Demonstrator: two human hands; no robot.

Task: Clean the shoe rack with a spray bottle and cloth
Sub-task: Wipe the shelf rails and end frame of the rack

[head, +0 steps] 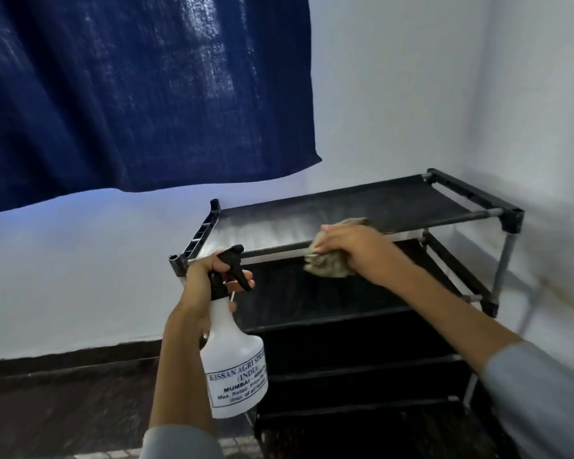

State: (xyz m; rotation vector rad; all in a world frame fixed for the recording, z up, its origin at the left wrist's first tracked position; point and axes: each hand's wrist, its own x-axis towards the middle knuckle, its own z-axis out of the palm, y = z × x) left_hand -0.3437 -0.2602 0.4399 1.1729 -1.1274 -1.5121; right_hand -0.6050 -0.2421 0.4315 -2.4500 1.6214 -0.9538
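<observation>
A black shoe rack (395,200) with several fabric shelves stands in the room's corner. My left hand (203,283) grips the neck of a white spray bottle (234,362) with a black trigger head, held upright in front of the rack's left end, a finger on the trigger. My right hand (352,246) grips a crumpled tan cloth (328,266) and presses it on the front rail of the top shelf, near its middle. The left part of the top shelf looks misty or wet.
A dark blue curtain (140,94) hangs over the upper left. White walls close in behind and to the right of the rack. A dark skirting strip (63,359) and dark floor lie at the lower left.
</observation>
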